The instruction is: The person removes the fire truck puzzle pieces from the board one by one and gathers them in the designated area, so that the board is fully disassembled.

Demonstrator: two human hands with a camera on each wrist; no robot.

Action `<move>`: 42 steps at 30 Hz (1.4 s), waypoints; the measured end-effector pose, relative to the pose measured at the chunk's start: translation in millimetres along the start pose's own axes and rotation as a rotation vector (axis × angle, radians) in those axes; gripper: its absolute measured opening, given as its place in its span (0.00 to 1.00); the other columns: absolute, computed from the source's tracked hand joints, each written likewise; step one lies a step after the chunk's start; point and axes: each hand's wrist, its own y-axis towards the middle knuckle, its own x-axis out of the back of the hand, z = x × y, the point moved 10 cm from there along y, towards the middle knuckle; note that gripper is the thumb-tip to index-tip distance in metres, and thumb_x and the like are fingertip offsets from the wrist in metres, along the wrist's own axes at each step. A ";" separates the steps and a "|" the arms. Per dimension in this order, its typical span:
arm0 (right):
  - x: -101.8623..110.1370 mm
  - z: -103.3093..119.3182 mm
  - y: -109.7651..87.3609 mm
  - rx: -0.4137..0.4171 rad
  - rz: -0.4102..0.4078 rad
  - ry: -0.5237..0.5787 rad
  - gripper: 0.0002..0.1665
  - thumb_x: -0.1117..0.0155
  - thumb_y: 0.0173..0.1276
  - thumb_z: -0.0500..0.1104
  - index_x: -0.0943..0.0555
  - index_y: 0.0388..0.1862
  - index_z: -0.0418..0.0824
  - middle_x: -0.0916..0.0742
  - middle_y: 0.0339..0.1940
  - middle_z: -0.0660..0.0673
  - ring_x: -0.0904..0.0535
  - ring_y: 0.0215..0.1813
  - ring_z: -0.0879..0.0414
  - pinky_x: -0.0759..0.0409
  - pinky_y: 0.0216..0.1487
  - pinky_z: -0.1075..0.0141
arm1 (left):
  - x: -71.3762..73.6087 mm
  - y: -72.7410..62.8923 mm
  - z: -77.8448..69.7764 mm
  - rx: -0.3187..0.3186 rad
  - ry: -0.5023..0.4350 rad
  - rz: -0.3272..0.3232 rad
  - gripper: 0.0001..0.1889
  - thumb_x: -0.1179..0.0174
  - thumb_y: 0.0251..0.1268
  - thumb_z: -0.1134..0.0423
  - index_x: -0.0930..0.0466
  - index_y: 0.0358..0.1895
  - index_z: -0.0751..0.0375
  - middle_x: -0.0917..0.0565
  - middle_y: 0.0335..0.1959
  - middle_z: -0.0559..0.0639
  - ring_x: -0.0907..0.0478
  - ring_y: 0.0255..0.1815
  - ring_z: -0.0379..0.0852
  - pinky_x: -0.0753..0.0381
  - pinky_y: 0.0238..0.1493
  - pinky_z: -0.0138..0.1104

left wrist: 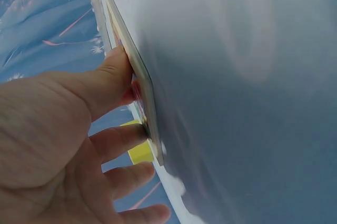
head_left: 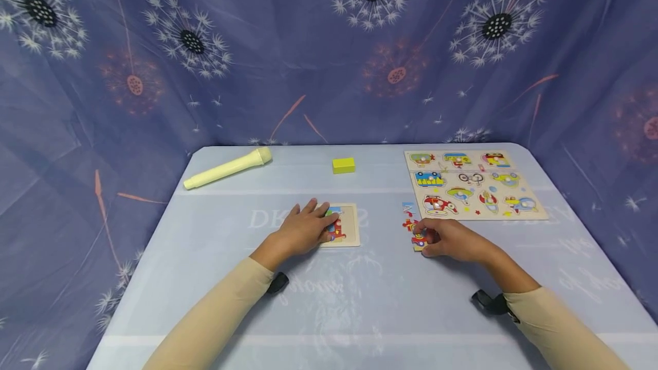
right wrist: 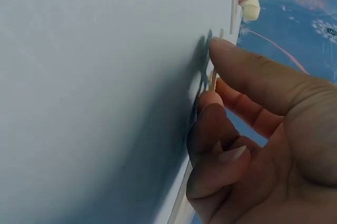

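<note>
A small wooden jigsaw board (head_left: 351, 225) with a colourful picture part lies flat on the table in the head view. My left hand (head_left: 303, 228) rests on its left part, hiding some of the picture. In the left wrist view the thumb and forefinger touch the board (left wrist: 138, 63), while the other fingers extend loosely. To the right, my right hand (head_left: 452, 240) pinches a colourful jigsaw piece (head_left: 418, 242) between thumb and fingers, close over the table. More jigsaw pieces (head_left: 408, 210) lie just beyond its fingertips. The right wrist view shows the held piece edge-on, partly hidden by the fingers.
A large wooden vehicle puzzle board (head_left: 498, 198) lies at the back right, close beyond the right hand. A yellow block (head_left: 343, 165) stands at the back middle. At the back left lies a pale yellow toy microphone (head_left: 226, 169). A dandelion-print curtain (head_left: 288, 61) surrounds the table.
</note>
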 end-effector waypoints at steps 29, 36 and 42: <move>-3.3 42.6 52.8 -0.015 -0.102 0.163 0.25 0.27 0.68 0.47 0.19 0.61 0.39 0.16 0.44 0.47 0.21 0.37 0.54 0.22 0.36 0.63 | 1.6 -1.0 -0.4 -0.032 0.025 -0.025 0.30 0.44 0.76 0.45 0.33 0.78 0.44 0.38 0.80 0.54 0.42 0.80 0.64 0.40 0.72 0.64; -18.8 67.3 83.2 0.022 -0.083 0.119 0.24 0.27 0.68 0.45 0.18 0.60 0.38 0.15 0.49 0.43 0.22 0.41 0.53 0.22 0.43 0.60 | 4.9 -1.7 0.0 -0.068 0.049 -0.069 0.29 0.42 0.75 0.43 0.29 0.75 0.46 0.34 0.78 0.55 0.40 0.79 0.63 0.40 0.71 0.65; -28.5 84.5 101.4 0.033 -0.073 0.052 0.24 0.28 0.68 0.46 0.18 0.59 0.36 0.15 0.51 0.43 0.22 0.51 0.52 0.23 0.52 0.57 | 10.3 -15.8 5.9 -0.050 0.020 -0.087 0.31 0.42 0.73 0.41 0.28 0.74 0.48 0.32 0.77 0.55 0.39 0.78 0.63 0.41 0.71 0.65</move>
